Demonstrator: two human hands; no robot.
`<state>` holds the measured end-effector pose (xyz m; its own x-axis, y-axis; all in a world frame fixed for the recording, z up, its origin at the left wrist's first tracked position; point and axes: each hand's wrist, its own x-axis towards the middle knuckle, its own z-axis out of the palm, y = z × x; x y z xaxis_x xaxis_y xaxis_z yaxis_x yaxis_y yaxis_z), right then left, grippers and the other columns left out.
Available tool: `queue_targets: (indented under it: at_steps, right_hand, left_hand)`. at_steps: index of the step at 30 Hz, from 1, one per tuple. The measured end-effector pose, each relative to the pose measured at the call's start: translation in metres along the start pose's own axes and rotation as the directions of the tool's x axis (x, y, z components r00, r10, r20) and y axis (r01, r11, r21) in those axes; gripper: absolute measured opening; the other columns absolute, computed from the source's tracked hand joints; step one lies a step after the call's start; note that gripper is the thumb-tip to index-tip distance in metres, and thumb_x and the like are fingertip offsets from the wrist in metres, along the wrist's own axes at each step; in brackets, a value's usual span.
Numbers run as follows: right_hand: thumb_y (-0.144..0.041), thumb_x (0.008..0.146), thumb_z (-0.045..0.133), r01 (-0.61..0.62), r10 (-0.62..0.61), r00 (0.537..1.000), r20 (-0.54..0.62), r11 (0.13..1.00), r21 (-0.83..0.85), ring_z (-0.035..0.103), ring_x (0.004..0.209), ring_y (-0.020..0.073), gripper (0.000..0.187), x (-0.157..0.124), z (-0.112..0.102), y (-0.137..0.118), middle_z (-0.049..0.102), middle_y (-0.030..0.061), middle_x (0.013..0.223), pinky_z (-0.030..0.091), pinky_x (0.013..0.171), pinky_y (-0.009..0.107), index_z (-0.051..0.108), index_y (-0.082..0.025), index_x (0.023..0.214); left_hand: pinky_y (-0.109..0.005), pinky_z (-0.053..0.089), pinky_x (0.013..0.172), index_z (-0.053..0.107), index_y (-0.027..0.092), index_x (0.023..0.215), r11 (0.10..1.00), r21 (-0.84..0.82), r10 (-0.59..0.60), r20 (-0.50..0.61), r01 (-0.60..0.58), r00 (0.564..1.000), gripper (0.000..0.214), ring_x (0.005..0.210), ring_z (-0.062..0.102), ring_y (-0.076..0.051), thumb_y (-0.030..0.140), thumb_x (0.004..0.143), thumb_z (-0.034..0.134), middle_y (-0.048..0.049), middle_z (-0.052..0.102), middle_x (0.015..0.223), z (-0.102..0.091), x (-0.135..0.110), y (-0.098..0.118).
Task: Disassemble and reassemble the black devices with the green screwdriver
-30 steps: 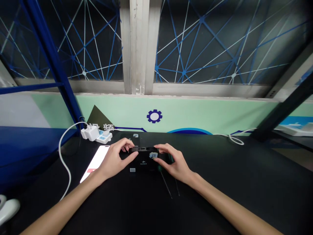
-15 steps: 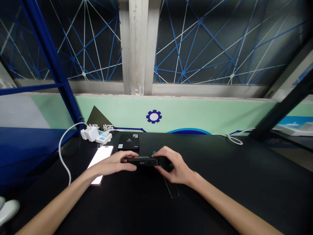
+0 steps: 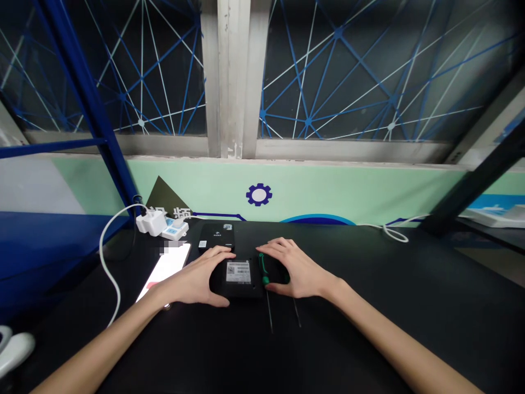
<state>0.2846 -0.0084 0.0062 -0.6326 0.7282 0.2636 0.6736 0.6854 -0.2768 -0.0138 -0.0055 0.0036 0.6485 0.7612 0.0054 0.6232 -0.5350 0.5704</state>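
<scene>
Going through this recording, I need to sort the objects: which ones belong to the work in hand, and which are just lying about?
In use: black box, label up, between the left hand and right hand; green-handled screwdriver; second screwdriver.

Lying about: flat black box; smartphone; white charger with white cable.

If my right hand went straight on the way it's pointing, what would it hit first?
Your right hand would probably meet the flat black box lying farther back on the table, though depth is hard to judge here.
</scene>
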Motion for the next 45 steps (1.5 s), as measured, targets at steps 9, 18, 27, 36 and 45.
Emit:
queue_targets:
  at_steps: [9,18,27,36,45]
  right_hand:
    - [-0.032,0.068,0.080,0.010,0.002,0.996,-0.086,0.991,0.135,0.056,0.109,0.0298,0.068,0.000,0.002,0.011,0.063,0.0108,0.119,0.042,0.099,0.050,0.058,-0.024,0.132]
    - [-0.026,0.069,0.084,0.076,0.275,0.923,-0.270,0.558,0.826,0.052,0.061,0.0084,0.048,0.003,0.001,0.022,0.053,-0.0005,0.096,0.048,0.055,0.025,0.053,-0.026,0.106]
    - [-0.034,0.071,0.085,0.052,0.463,0.830,-0.311,0.491,0.870,0.045,0.049,0.0055,0.041,0.009,-0.002,0.020,0.062,-0.0013,0.088,0.035,0.041,0.020,0.049,-0.024,0.089]
    - [-0.034,0.069,0.085,0.089,0.457,0.799,-0.390,0.553,0.829,0.061,0.074,0.0154,0.044,0.008,0.002,0.026,0.066,0.0009,0.087,0.053,0.063,0.028,0.051,-0.024,0.094]
    - [-0.034,0.067,0.087,0.074,0.475,0.798,-0.371,0.534,0.843,0.064,0.077,0.0166,0.047,0.014,-0.002,0.011,0.071,0.0056,0.094,0.053,0.062,0.027,0.056,-0.022,0.101]
  left_hand:
    - [-0.045,0.041,0.108,0.041,0.031,0.147,0.999,0.038,-0.030,-0.035,0.032,0.999,0.089,0.135,0.045,-0.034,0.059,0.070,0.076,-0.0085,0.038,0.154,0.000,0.001,-0.001]
    - [-0.044,0.039,0.112,0.042,0.028,0.146,0.999,0.029,-0.034,-0.017,0.035,0.999,0.091,0.137,0.043,-0.034,0.061,0.069,0.077,-0.0080,0.039,0.154,0.001,0.002,0.005]
    - [-0.046,0.038,0.113,0.043,0.029,0.147,0.999,0.034,-0.026,-0.026,0.027,0.999,0.095,0.139,0.042,-0.036,0.065,0.067,0.078,-0.0078,0.039,0.156,0.003,0.003,0.006]
    - [-0.046,0.039,0.112,0.041,0.029,0.149,0.999,0.029,-0.045,-0.015,0.045,0.999,0.088,0.141,0.041,-0.035,0.064,0.075,0.072,-0.0071,0.036,0.159,0.001,0.002,0.009]
    - [-0.050,0.038,0.112,0.040,0.030,0.150,0.996,0.049,-0.068,-0.028,0.069,0.997,0.090,0.141,0.040,-0.037,0.065,0.073,0.072,-0.0079,0.036,0.159,0.005,0.004,0.006]
